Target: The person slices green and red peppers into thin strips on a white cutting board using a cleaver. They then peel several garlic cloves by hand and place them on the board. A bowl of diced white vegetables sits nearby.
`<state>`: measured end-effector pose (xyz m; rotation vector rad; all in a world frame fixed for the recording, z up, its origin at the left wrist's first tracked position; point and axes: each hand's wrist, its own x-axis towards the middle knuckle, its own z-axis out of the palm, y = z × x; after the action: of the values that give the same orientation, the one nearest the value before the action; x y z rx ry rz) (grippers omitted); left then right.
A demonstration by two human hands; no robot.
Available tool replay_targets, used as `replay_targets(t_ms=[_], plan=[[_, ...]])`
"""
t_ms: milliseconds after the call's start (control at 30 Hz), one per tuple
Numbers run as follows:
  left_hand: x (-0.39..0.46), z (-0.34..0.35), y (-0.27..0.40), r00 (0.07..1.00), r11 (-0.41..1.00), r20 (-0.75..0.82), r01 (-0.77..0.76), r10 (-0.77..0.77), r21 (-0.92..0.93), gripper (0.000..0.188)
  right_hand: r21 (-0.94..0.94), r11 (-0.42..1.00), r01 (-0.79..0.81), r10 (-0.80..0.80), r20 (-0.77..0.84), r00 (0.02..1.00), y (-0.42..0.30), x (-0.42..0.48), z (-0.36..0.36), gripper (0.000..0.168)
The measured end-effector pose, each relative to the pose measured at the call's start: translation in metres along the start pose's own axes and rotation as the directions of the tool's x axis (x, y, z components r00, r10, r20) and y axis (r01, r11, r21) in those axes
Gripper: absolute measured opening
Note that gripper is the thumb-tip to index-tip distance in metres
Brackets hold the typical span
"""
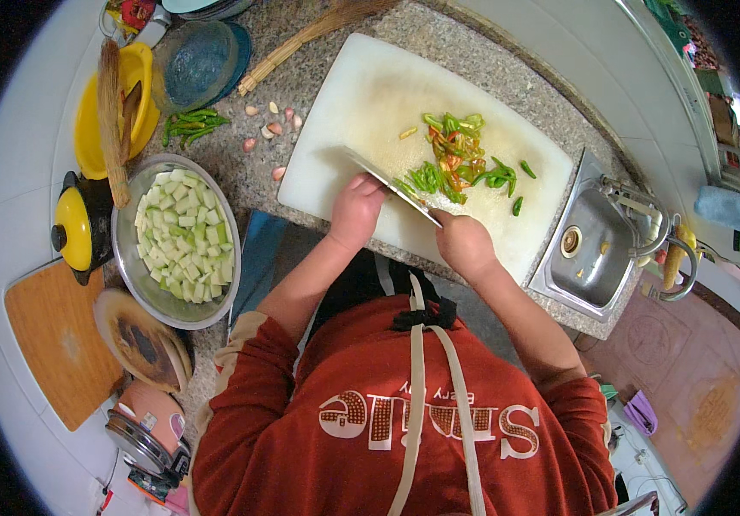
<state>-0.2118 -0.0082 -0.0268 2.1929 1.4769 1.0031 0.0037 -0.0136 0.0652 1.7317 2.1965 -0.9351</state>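
Observation:
My right hand (pixel 467 245) grips the handle of a kitchen knife (pixel 386 180), whose broad blade is seen nearly edge-on above a white cutting board (pixel 325 109). Close against the near side of the blade is my left hand (pixel 358 206), its fingers curled and partly hidden; I cannot tell whether they pinch anything. Just beyond the blade lie cut green pepper pieces (pixel 431 177). A heap of sliced red and green peppers (pixel 457 151) joins them on the board. Short green chili pieces (pixel 498 175) are scattered to the right.
On the left stands a steel bowl (pixel 236 258) of diced pale-green vegetable. Garlic cloves (pixel 273 129) and whole green chilies (pixel 192 126) lie on the granite counter. Behind are a glass bowl (pixel 192 64) and a yellow basin (pixel 89 129). A steel sink (pixel 596 258) is at the right.

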Motion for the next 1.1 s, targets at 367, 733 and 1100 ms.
replay_targets(t_ms=[367, 733, 1100], plan=[[-0.004, 0.008, -0.001, 0.999, 0.999, -0.019, -0.042, 0.042, 0.023, 0.014, -0.061, 0.998, -0.007, 0.009, 0.045, 0.999, 0.0, -0.015, -0.008, 0.022], [-0.009, 0.01, -0.006, 0.999, 0.999, 0.004, -0.032, 0.032, -0.013, 0.014, -0.061, 0.998, -0.033, 0.038, 0.075, 0.996, 0.001, -0.019, -0.024, 0.031], [-0.007, 0.01, -0.001, 0.999, 0.999, -0.013, -0.039, 0.039, -0.01, 0.013, 0.012, 1.0, -0.026, 0.026, -0.04, 0.999, 0.005, -0.006, 0.0, 0.033]])
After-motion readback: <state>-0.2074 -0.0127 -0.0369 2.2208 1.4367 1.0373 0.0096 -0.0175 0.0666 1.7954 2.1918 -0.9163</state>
